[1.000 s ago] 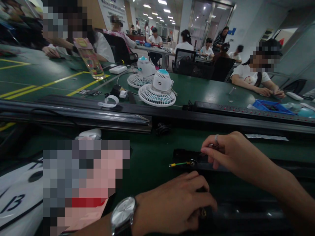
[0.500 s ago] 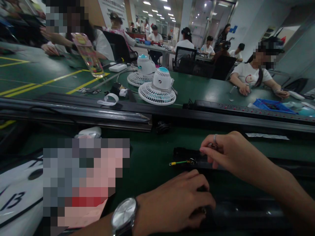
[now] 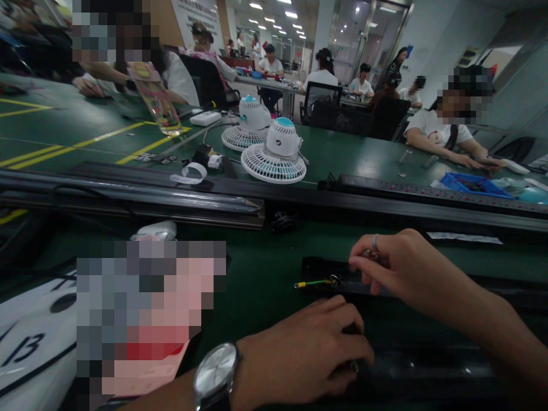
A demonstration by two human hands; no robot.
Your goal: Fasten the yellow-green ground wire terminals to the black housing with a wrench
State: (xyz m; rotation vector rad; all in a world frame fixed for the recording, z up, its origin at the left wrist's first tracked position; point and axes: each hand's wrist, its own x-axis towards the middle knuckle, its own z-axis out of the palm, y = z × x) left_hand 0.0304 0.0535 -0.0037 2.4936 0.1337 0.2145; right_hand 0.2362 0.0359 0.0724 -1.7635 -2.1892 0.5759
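Observation:
My right hand [image 3: 385, 260] pinches a small metal piece [image 3: 369, 254] between thumb and fingers, just above a long black bar [image 3: 319, 268]. From the bar's near end a short green-and-yellow wire [image 3: 314, 282] sticks out to the left, with a ring terminal at its tip. My left hand [image 3: 308, 345], with a watch at the wrist, has its fingers curled around the end of a second, glossy black bar [image 3: 411, 368] closer to me. A small brassy bit [image 3: 353, 366] shows by that thumb. The palm hides most of the gripped end.
Black metal rails [image 3: 291, 197] run across the table beyond my hands. Two white fans [image 3: 274, 157] stand behind them, with a drink bottle [image 3: 156, 103] to their left. A white printed bag [image 3: 29, 342] lies at left. One person [image 3: 449, 131] sits across by a blue tray [image 3: 475, 185].
Both of my hands stay practically still. Across the table at right, the seated person's hands have come together on the tabletop.

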